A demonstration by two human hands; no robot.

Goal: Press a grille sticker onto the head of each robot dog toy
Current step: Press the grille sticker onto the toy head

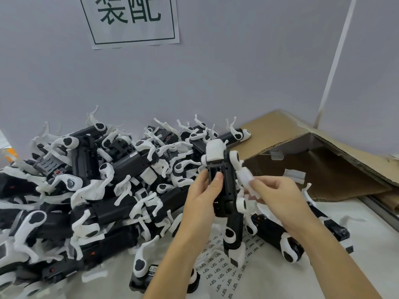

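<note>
From the head camera, we see the left hand (205, 190) gripping a black-and-white robot dog toy (224, 182) by its body, raised above the tabletop (356, 244) and its sticker sheet (220, 268). The right hand (278, 195) pinches one white leg (245, 176). A heap of toys (97, 180) fills the left. We judge the toy light and rigid, its thin legs fragile; the body offers the safest hold.

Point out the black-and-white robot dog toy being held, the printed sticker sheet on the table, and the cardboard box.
Black-and-white plastic robot dog toy (224, 182): head view, black underside of its body.
White printed sticker sheet (222, 270): head view, middle of the printed rows.
Brown corrugated cardboard box (323, 169): head view, inner wall.
</note>
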